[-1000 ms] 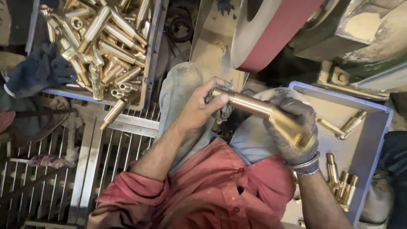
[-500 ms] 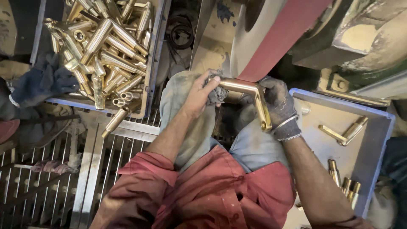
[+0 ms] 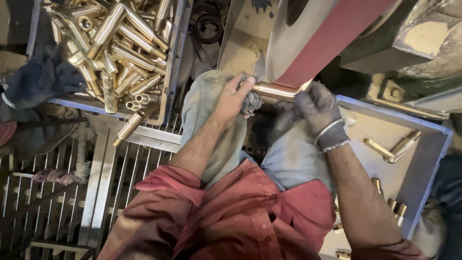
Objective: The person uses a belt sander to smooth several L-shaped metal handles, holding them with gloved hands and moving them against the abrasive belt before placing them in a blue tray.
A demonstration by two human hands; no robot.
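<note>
I hold a bent brass tube (image 3: 276,90) up against the red sanding belt (image 3: 332,38) of a grinding machine. My left hand (image 3: 231,98), bare, grips the tube's left end through a grey rag (image 3: 251,102). My right hand (image 3: 313,108), in a grey glove, grips the tube's right end just under the belt. Both hands are above my knees, which are in pale blue-grey trousers.
A blue crate (image 3: 173,58) at the upper left is heaped with several brass tubes (image 3: 110,43); one tube (image 3: 129,127) lies on the metal grating (image 3: 62,192). A blue tray (image 3: 423,173) at the right holds a few brass pieces (image 3: 392,149). Dark cloth (image 3: 38,79) lies at the left.
Both hands have lifted the brass tube up and away from me, from my lap to the red belt. The tube now lies level against the belt's lower edge.
</note>
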